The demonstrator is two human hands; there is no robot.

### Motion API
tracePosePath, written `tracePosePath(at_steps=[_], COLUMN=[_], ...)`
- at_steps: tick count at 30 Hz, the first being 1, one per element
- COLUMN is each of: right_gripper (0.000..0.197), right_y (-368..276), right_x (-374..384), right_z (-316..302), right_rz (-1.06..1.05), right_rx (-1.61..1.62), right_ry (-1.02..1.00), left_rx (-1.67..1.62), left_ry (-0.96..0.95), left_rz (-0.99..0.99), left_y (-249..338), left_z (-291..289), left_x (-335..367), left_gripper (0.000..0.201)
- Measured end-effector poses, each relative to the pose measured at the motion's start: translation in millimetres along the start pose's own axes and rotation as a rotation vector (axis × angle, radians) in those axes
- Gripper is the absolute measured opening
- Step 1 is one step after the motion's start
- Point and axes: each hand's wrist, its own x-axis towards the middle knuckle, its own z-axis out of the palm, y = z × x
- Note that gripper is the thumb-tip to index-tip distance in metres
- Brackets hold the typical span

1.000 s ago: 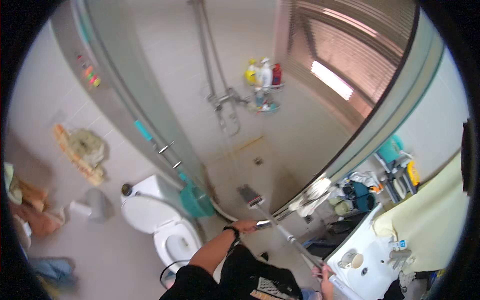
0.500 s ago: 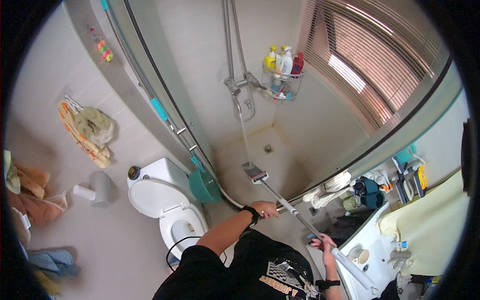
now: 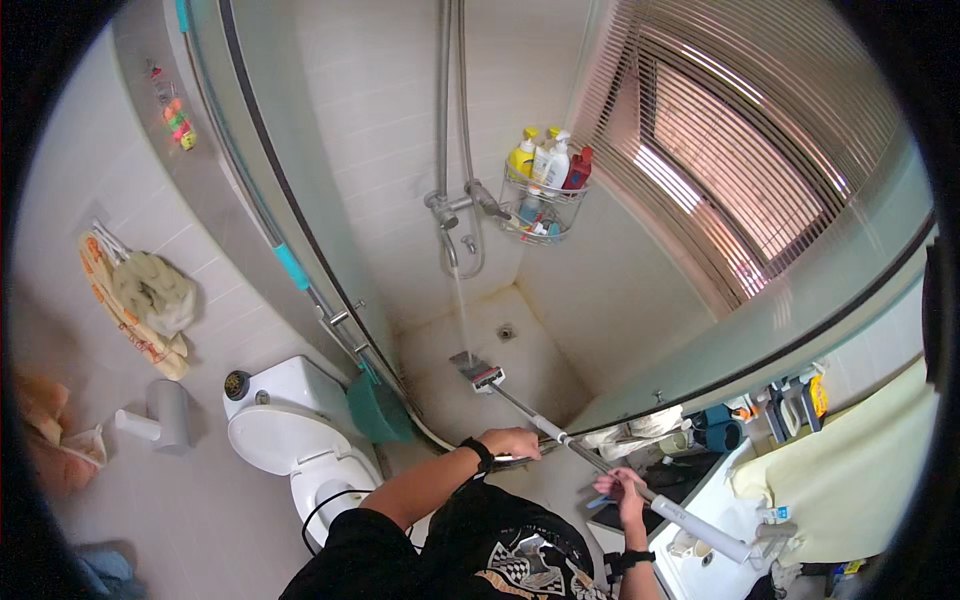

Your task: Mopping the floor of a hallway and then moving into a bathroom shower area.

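Note:
A long-handled flat mop with a grey pole [image 3: 520, 407] slants into the shower, its grey-and-white head [image 3: 478, 371] over the shower floor. Water [image 3: 461, 312] runs from the wall tap [image 3: 448, 213] onto the head. My right hand [image 3: 622, 487] is closed round the pole just above its thick white grip [image 3: 700, 528]. Beside the pole, my left hand [image 3: 511, 443] is closed at the edge of the curved shower enclosure; its fingertips and whatever they grip are hidden.
Left of the shower stand a toilet [image 3: 290, 440] with its lid up and a green bin [image 3: 380, 405]. A wire rack [image 3: 545, 205] of bottles hangs in the shower corner. The sink [image 3: 700, 570] lies by my right arm. Curved glass [image 3: 760, 330] borders the shower.
The whole view has shifted, so the room sits further left and the shower lower. Both hands and the mop keep nearly the same places relative to the shower; water still falls on the head.

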Motion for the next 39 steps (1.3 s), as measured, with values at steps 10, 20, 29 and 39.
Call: tracePosePath(at_steps=[10, 20, 29, 39], right_gripper=[0.042, 0.055, 0.048, 0.036], right_y=[-18, 83, 181, 208], right_x=[-87, -174, -181, -103], right_z=[-18, -84, -96, -65], right_rz=[0.036, 0.2, 0.248, 0.299], right_rx=[-0.159, 0.486, 0.984, 0.92], right_ry=[0.28, 0.616, 0.726, 0.558], left_rx=[0.022, 0.143, 0.091, 0.101], left_ry=[-0.128, -0.253, -0.277, -0.174], left_rz=[-0.045, 0.071, -0.2, -0.198], left_y=[-19, -18, -9, -52], left_z=[10, 43, 3, 20], left_x=[33, 74, 5, -12], left_gripper=[0.04, 0.044, 0.045, 0.036])
